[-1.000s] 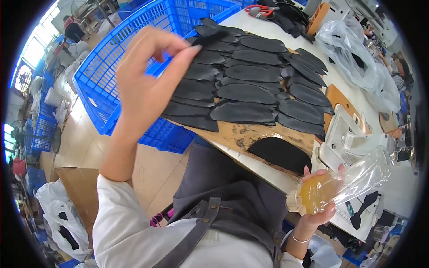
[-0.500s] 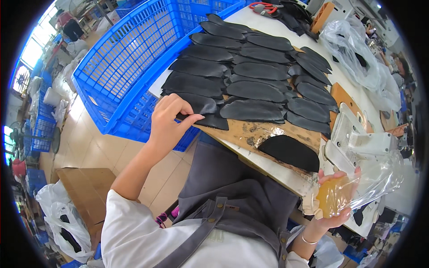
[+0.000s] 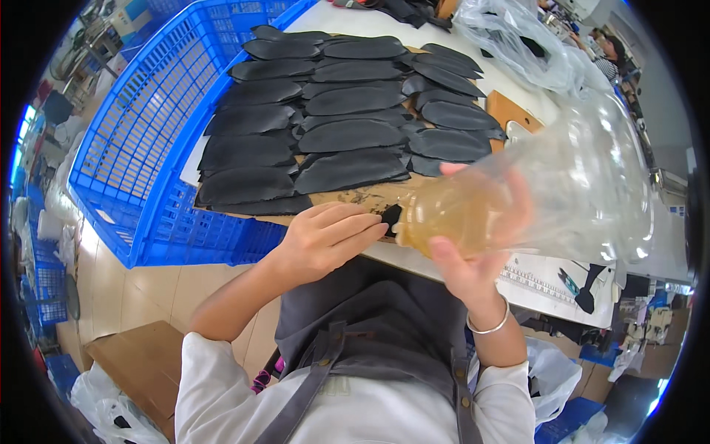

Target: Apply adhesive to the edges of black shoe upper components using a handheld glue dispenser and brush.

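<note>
So, we have the right hand (image 3: 473, 272) wrapped around a clear plastic wrapper (image 3: 444, 216), thumb on the near side, fingers curled about its yellowish end, all a bit blurred, while the wide see-through end flares off to our right. Across from it we see the left hand (image 3: 323, 237), fingers bunched close together, tips right at a black piece (image 3: 392, 219) on the brown board (image 3: 356, 196); pinching or merely touching, we can't tell. That yellowish end sits just beside those fingertips. Beyond, we spot overlapping rows of dark leaf-shaped pieces (image 3: 351, 169), a blue basket (image 3: 133, 152) left of the white table (image 3: 347, 24), and a ruler (image 3: 540, 283) near the right wrist
</note>
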A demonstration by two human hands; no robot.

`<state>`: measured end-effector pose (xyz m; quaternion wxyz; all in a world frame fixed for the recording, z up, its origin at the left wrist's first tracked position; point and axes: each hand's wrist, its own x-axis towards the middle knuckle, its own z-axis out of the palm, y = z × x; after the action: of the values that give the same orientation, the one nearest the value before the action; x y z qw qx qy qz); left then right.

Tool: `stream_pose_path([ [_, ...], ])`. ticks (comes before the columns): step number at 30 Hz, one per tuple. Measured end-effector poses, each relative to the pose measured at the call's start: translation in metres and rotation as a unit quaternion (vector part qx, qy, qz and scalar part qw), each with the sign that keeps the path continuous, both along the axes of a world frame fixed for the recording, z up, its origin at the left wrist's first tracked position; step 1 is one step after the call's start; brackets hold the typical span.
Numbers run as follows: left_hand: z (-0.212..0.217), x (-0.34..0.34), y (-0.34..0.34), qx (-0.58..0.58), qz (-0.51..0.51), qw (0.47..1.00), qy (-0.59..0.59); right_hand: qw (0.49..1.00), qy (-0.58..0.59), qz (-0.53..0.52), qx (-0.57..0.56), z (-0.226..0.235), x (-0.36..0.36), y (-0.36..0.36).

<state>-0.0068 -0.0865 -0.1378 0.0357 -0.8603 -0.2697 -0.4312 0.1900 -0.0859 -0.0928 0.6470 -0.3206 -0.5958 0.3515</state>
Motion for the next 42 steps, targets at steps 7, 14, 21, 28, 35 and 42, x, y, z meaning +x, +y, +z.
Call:
stream_pose_path([
  [7, -0.001, 0.000, 0.001, 0.034, -0.006, 0.999, -0.002, 0.944, -0.303, 0.037, 0.128, -0.015, 0.006, 0.002],
  [14, 0.000, 0.003, 0.006, 0.095, 0.005, 0.995, 0.040, 0.888, -0.378, -0.094, 0.245, 0.004, 0.009, 0.007],
  [21, -0.001, 0.003, 0.005, 0.076, 0.005, 0.997, 0.028, 0.912, -0.263, -0.303, 0.081, -0.003, 0.075, -0.016],
  [28, -0.003, 0.003, 0.006, 0.068, 0.004, 0.997, 0.034, 0.969, -0.106, -0.200, 0.101, 0.014, 0.036, -0.029],
  [35, -0.025, -0.007, -0.002, 0.019, 0.029, 0.999, 0.002, 0.926, -0.315, -0.088, 0.190, 0.000, 0.008, -0.011],
  [42, 0.010, 0.007, 0.005, 0.046, 0.009, 0.998, 0.052, 0.864, -0.400, -0.294, 0.081, -0.018, 0.109, -0.029],
])
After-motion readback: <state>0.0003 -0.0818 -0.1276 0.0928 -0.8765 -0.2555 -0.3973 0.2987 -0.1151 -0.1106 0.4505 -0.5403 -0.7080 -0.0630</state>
